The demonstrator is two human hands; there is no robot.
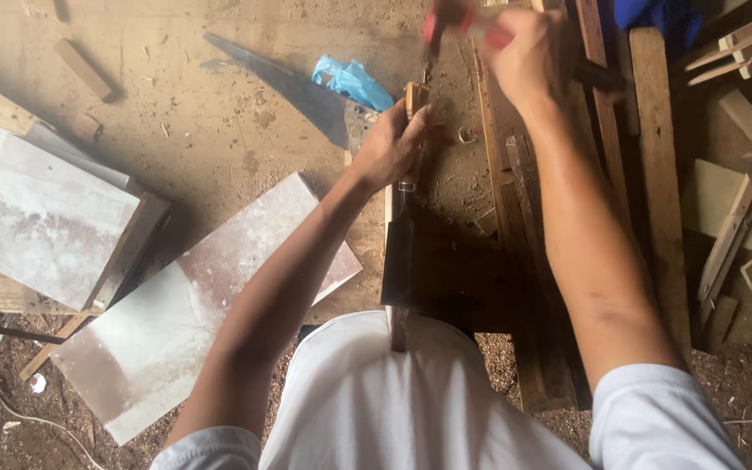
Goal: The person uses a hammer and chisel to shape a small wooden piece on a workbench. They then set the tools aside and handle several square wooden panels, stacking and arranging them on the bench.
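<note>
The narrow upright strip of pale brown wood point(413, 103) stands near the far middle of the dusty plank counter point(219, 130), with the left hand point(391, 144) closed round it, fingers pressed tight against its side. The right hand point(524, 52) is raised above it, wrapped round a blurred red-handled tool point(446, 19); what kind of tool it is cannot be made out. Judging by the curled shavings and grit around the strip, the working of this piece is under way rather than finished, and the strip looks rough-edged at its top.

Below the strip a long dark rectangular wooden board point(419, 261) runs toward the person's white shirt point(367, 409). A grey steel handsaw blade point(285, 83) lies flat toward the far edge, its tip pointing to the far left corner, beside a crumpled blue plastic bag point(352, 81). Two pale, chalky flat panels point(45, 218) sit at the left edge, smeared and matte. Rough timber offcuts point(741, 174) pile at the right edge. Sawdust covers the ground point(10, 392) beneath.
</note>
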